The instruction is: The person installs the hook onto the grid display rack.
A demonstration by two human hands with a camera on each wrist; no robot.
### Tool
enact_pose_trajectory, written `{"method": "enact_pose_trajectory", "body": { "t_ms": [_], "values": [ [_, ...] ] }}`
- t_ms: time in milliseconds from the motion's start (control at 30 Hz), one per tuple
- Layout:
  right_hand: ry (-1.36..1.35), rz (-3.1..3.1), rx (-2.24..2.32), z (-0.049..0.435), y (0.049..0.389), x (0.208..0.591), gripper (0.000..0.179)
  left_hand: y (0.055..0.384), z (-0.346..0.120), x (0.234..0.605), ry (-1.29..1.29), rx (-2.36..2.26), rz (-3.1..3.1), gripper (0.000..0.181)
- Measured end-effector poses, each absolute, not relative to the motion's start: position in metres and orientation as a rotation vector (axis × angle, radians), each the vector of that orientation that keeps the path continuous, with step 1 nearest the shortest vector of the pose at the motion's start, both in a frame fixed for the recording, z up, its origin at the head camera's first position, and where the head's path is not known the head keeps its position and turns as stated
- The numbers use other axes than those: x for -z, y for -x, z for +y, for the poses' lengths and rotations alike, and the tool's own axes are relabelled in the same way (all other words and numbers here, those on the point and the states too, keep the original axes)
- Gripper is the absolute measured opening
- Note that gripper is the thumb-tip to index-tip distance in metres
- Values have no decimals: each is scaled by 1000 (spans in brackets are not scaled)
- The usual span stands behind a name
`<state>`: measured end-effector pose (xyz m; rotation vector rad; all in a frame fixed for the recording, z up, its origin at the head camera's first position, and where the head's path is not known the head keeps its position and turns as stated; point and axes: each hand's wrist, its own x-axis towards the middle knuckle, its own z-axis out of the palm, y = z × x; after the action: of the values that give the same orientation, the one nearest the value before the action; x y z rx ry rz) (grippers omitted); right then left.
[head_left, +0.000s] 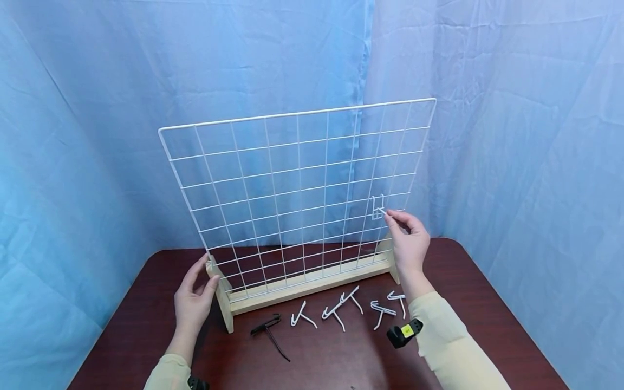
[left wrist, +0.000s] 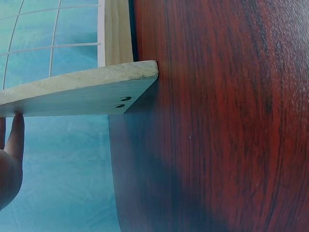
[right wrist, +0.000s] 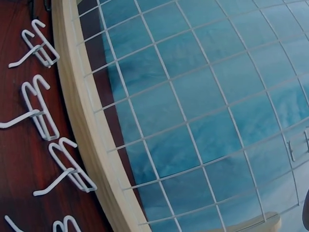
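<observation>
Right hand (head_left: 410, 241) pinched the prong of a white hook (head_left: 378, 209), set upright against the wire grid (head_left: 301, 192) near its right edge; left hand (head_left: 192, 298) braced loosely extended fingertips against the left end of the wooden stand (head_left: 312, 285). Good seating likely needed both bent ends square over one wire (couldn't tell if they'd caught), an even downward pull, and a steadied stand.

The table (head_left: 336, 364) bears a wooden stand (head_left: 312, 288), white hooks (head_left: 333, 312), one black hook (head_left: 267, 325).
</observation>
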<state>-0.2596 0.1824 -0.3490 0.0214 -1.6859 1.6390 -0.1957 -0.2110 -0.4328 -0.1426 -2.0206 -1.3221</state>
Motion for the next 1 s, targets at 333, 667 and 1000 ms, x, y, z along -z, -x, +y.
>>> {"method": "enact_pose_trajectory", "body": {
  "t_ms": [333,667,1000],
  "values": [
    [-12,-1702,-1693,183,254,362,21,194,-211,433,138,1318,-2023,54],
    [46,-1792,-1639,189,243,378,21,194,-211,432,149,1326,-2017,55],
    [111,-1896,-1639,201,228,404,22,195,-210,432,140,1308,-2025,55]
  ]
}}
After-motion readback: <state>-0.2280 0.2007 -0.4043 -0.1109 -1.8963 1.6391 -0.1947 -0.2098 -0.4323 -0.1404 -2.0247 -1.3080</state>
